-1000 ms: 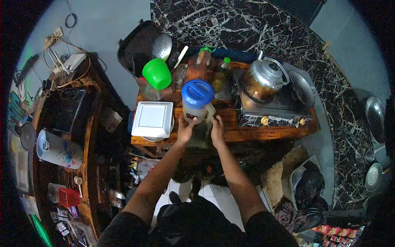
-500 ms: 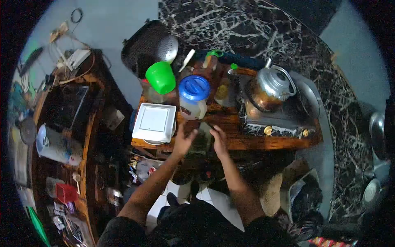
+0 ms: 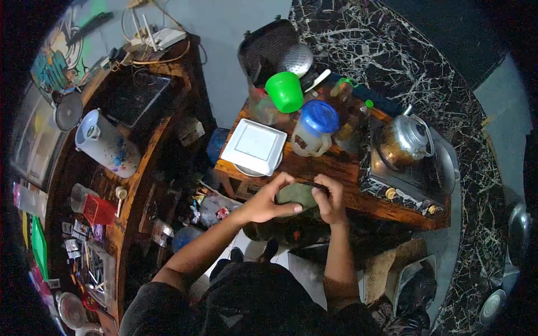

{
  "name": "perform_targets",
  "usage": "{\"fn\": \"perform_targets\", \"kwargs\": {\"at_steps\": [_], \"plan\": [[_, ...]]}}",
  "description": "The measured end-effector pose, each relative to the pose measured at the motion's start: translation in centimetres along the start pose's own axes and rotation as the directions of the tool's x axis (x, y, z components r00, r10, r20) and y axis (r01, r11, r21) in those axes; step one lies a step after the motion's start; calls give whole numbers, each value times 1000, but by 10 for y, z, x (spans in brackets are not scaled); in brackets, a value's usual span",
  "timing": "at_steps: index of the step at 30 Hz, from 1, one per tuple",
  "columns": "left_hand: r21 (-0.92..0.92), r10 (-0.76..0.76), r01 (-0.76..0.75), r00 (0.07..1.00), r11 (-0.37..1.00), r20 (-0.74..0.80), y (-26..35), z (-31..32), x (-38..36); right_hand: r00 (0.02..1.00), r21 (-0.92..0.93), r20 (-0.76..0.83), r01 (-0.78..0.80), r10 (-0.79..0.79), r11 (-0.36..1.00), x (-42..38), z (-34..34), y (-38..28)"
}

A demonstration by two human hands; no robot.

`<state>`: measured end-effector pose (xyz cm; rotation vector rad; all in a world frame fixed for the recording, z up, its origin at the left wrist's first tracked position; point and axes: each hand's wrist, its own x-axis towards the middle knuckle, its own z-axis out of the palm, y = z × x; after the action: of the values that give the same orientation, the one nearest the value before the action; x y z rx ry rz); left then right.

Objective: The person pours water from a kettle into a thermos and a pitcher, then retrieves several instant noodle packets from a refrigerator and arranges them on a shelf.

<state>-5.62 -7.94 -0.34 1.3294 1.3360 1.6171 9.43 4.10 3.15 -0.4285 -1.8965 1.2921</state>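
My left hand (image 3: 270,203) and my right hand (image 3: 333,203) are closed on the two ends of a dark green folded cloth (image 3: 297,194), just off the front edge of the wooden table. The cloth's ends are hidden behind my fingers. Beyond my left hand, a square white lidded container (image 3: 255,145) rests on a white plate at the table's edge. A clear pitcher (image 3: 306,140) with a blue lid (image 3: 320,116) stands behind the cloth, apart from both hands.
To the right, a blackened metal kettle (image 3: 404,143) sits on a gas stove (image 3: 400,185). A green plastic cup (image 3: 284,92) tilts near the back. A wooden shelf unit (image 3: 143,185) at left bears a white pitcher (image 3: 109,145) and a red basket (image 3: 101,210).
My hands, apart with open fingers around the green cloth earlier, have now closed on it, and the cloth is held up flatter. The view has swung left, so the table appears farther right.
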Motion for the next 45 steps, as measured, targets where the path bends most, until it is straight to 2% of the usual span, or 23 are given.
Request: {"fn": "perform_targets", "kwargs": {"at_steps": [2, 3, 4, 6, 8, 10, 11, 12, 14, 15, 16, 18, 20, 22, 23, 25, 30, 33, 36, 39, 40, 42, 45], "plan": [[106, 25, -42, 987, 994, 160, 26, -11, -5, 970, -137, 234, -30, 62, 990, 3, -5, -9], [153, -65, 30, 970, 988, 235, 28, -21, -10, 983, -101, 181, 36, -17, 994, 3, 1, -16], [151, -64, 28, 969, 988, 240, 32, -31, -12, 984, -103, 177, 36, -17, 994, 3, 6, -20], [324, -119, -5, 924, 946, 363, 40, -49, -13, 991, -153, 59, 126, -118, 980, -2, 10, -27], [346, -102, -49, 908, 937, 405, 39, -64, -16, 998, -138, 63, 20, -11, 990, -7, 8, -29], [295, -146, 23, 904, 955, 403, 55, -71, -14, 980, -240, -174, 54, -97, 969, -9, 22, -33], [267, -6, -78, 953, 961, 302, 52, -67, -13, 929, -390, -258, 150, -264, 909, -7, 26, -29], [260, -1, -89, 945, 961, 327, 60, -63, -9, 853, -595, -368, 90, -370, 799, -9, 31, -22], [481, -119, 8, 972, 877, 201, 81, -54, 0, 685, -259, -728, -230, -33, 938, -41, 47, 16], [590, 119, -180, 983, 787, 142, 68, -43, 2, 692, -119, -710, -300, 130, 946, -57, 62, 15], [588, 128, -198, 979, 784, 159, 71, -34, 2, 691, 18, -664, -366, 285, 930, -73, 79, 14], [750, 212, -321, 947, 578, 242, 77, -13, -5, 603, 442, -481, -460, 637, 770, -110, 110, 45], [936, -322, -310, 880, 164, 348, 74, 15, -10, 596, 418, -510, -458, 620, 785, -106, 117, 45], [904, -137, -330, 917, 273, 376, 75, 35, -34, 594, 370, -542, -467, 595, 803, -107, 125, 43], [898, -135, -345, 911, 272, 390, 75, 43, -43, 591, 347, -558, -471, 582, 811, -115, 118, 42], [818, 46, -435, 891, 376, 452, 74, 58, -57, 584, 301, -589, -482, 558, 823, -128, 97, 40], [693, 27, -461, 842, 554, 539, 80, 83, -71, 574, 173, -658, -515, 488, 839, -131, 69, 38], [522, 139, -565, 752, 639, 644, 79, 96, -70, 567, 90, -695, -541, 442, 836, -126, 45, 38], [405, 161, -534, 728, 742, 667, 95, 98, -57, 561, 2, -732, -565, 386, 825, -103, -5, 38], [230, 397, -561, 768, 795, 501, 91, 91, -35, 559, -85, -767, -575, 315, 814, -81, -57, 37], [221, 406, -572, 758, 790, 510, 89, 88, -28, 559, -112, -775, -579, 294, 807, -64, -92, 35], [313, 231, -428, 829, 848, 510, 86, 81, -14, 561, -162, -786, -592, 260, 790, -40, -172, 28], [318, 180, -363, 857, 876, 484, 69, 83, 7, 571, -235, -791, -613, 218, 754, 2, -267, 25]]}}
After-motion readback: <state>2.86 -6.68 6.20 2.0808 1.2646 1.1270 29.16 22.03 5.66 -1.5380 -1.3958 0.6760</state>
